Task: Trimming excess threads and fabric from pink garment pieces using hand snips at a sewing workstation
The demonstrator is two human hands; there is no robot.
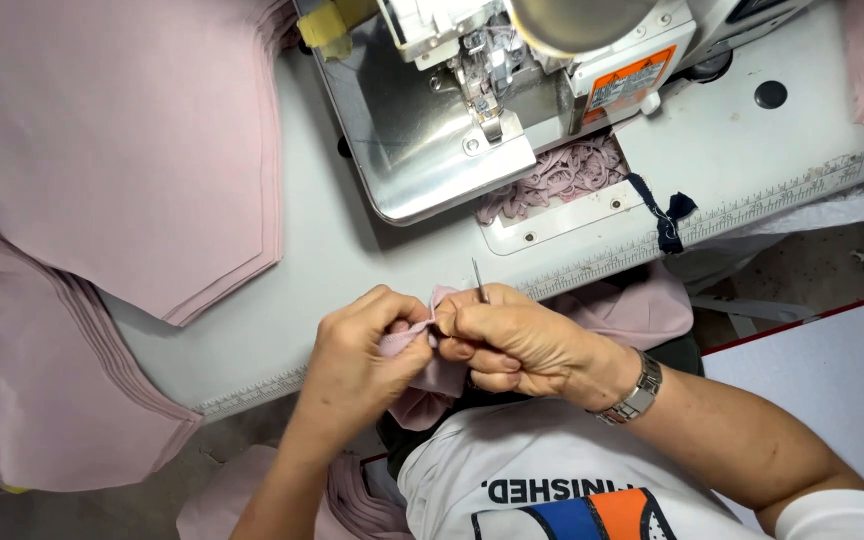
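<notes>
Both hands just in front of the machine (512,110): left hand (357,355) pinches the pink fabric (407,340) taut so my right hand (517,340), gripping the tool (477,280), can pick at it.

The sewing machine (512,90) stands on the surface (332,250) at the upper middle of the frame. A stack of fabric panels (102,150) lies to its left. Below the machine, at the surface's near edge, the left hand (362,355) and right hand (512,340) meet on a fabric piece (422,345). A pile of trimmings (562,175) lies just right of the machine's plate.
</notes>
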